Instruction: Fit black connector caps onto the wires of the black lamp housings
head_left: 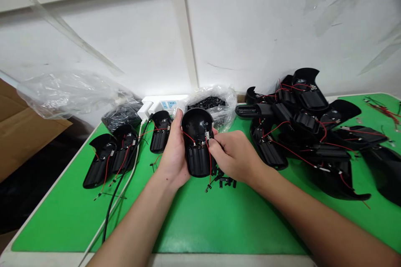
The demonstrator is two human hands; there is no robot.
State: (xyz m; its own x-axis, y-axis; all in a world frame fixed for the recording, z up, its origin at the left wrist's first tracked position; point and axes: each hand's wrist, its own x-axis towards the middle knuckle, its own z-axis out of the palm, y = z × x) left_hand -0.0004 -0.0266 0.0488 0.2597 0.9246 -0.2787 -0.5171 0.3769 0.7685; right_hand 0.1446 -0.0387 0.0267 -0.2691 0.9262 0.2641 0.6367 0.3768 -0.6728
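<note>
A black plastic housing point(198, 156) with a curved, hollow upper end and a ribbed lower part is held up over the green mat. My left hand point(176, 154) wraps round its left side, thumb at the upper edge. At its right edge, my right hand point(233, 150) has its fingers pinched together by a small white connector point(209, 135). Whether the fingertips grip that connector or the housing's rim is hidden. A red wire point(210, 160) hangs from there down past the housing. Several small black parts point(227, 181) lie on the mat below.
Similar black housings with red wires form a pile point(300, 133) at right; others point(100, 162) stand at left. Behind are a bag of small black parts point(208, 103), a power strip point(166, 104) and cables point(125, 187). Red wires point(382, 110) lie far right on the green mat point(200, 225).
</note>
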